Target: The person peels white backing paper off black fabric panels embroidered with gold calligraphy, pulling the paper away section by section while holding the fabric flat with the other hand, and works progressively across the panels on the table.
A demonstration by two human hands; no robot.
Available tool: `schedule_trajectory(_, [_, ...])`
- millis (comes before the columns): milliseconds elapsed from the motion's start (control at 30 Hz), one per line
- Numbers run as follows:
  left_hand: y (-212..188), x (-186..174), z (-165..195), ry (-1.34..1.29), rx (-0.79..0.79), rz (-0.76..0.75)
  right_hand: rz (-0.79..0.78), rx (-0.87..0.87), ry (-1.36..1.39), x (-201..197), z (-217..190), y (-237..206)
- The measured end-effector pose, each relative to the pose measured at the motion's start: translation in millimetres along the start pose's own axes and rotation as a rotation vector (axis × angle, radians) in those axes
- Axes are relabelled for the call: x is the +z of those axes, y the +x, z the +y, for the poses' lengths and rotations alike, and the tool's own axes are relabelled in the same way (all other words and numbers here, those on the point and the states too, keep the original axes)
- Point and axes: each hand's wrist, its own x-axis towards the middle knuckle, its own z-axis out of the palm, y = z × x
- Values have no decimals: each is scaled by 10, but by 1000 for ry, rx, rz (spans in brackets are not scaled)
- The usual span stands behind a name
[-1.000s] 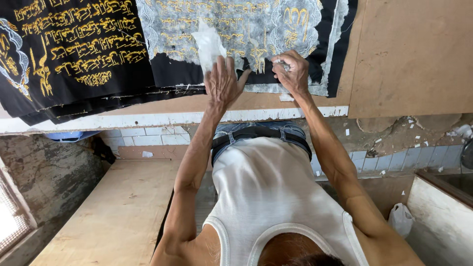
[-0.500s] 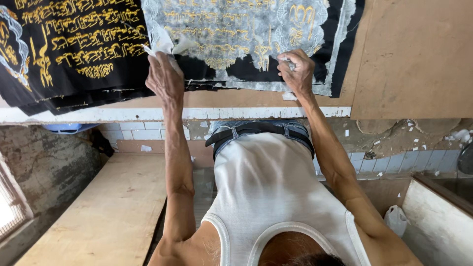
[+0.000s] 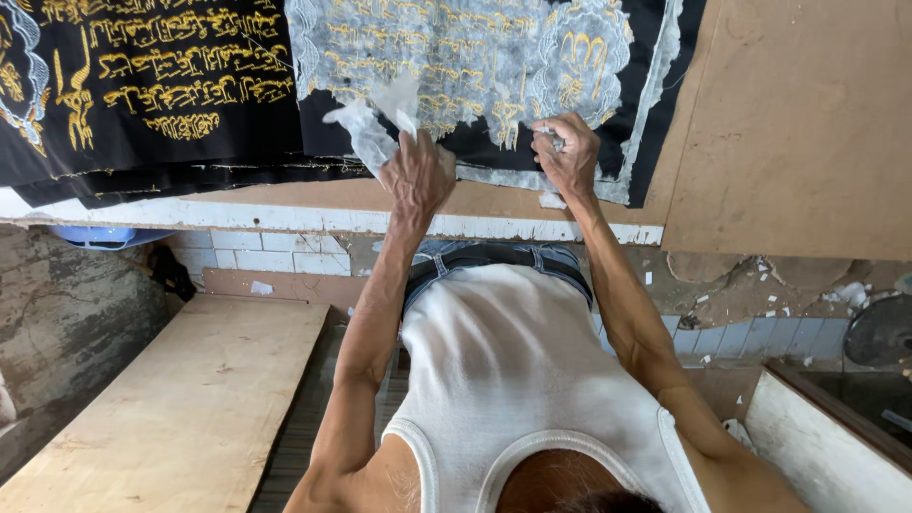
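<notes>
Backing paper: whitish layer over black cloth w/ gold embroidery, partly torn off, on the surface.
Torn strip: lifted off cloth, in left hand.
Left hand: grip closed on strip, fingers pinched.
Right hand: grip narrow, fingers curled on paper edge at cloth's lower border.
Wooden board: lower left, well apart.

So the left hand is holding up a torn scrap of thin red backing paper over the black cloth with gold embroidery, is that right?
Not quite: the scrap is whitish-grey, not red. In the head view the left hand holds up a torn scrap of thin whitish-grey backing paper over the black cloth with gold embroidery. The rest stands.
</notes>
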Motion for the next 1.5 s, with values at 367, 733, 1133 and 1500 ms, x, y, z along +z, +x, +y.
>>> schedule_trajectory(367, [-101, -47, -1029, 361, -144, 343, 1, -61, -10, -11, 94, -20])
schedule_trajectory(733, [-417, -820, -183, -784, 404, -208, -240, 141, 390, 154, -268, -32])
schedule_trajectory(1133, [-157, -730, 991, -245, 654, 152, -153, 838, 1420, 98, -267, -425])
schedule_trajectory(1500, [-183, -526, 1212, -392, 821, 160, 14, 850, 1630, 112, -569, -887])
